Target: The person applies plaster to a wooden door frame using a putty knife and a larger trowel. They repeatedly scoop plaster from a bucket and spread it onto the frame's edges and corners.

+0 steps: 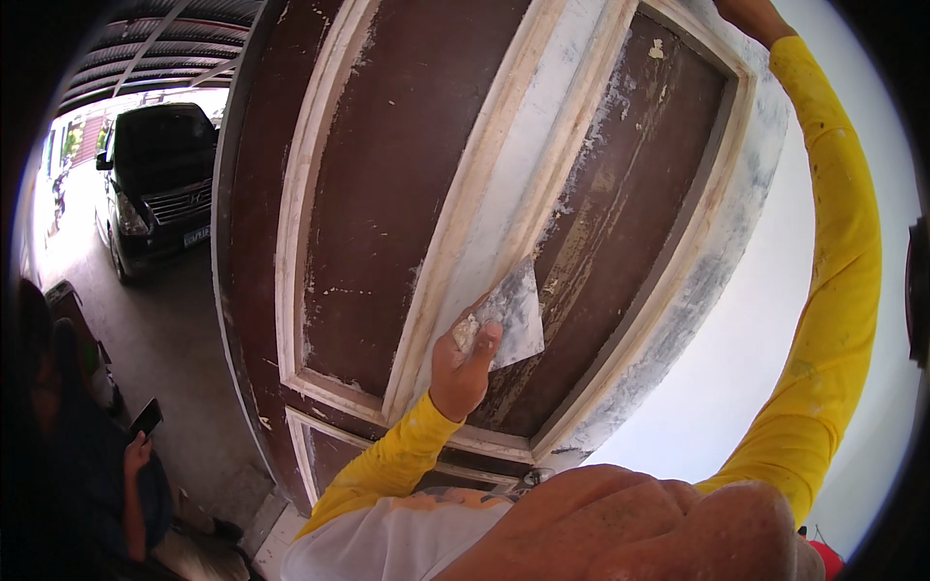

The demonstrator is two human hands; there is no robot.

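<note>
My left hand (457,376) is closed around a putty knife (523,312), its thumb pressed on the smeared grey blade. A lump of pale putty (465,334) sits beside the fingers. The blade lies close to a brown wooden door (387,165), by the moulding of its right-hand panel. Whitish filler covers the mouldings and the strip between panels, and the brown paint is scratched and flaking. My right arm, in a yellow sleeve, reaches up along the door's right side. Only part of my right hand (756,19) shows at the top edge; its fingers are cut off.
A white wall (765,339) stands right of the door. At the lower left, another person's hand (138,453) holds a phone (146,417). Beyond the door's left edge, a dark van (160,184) is parked on a concrete floor (194,339) under a metal roof (160,48).
</note>
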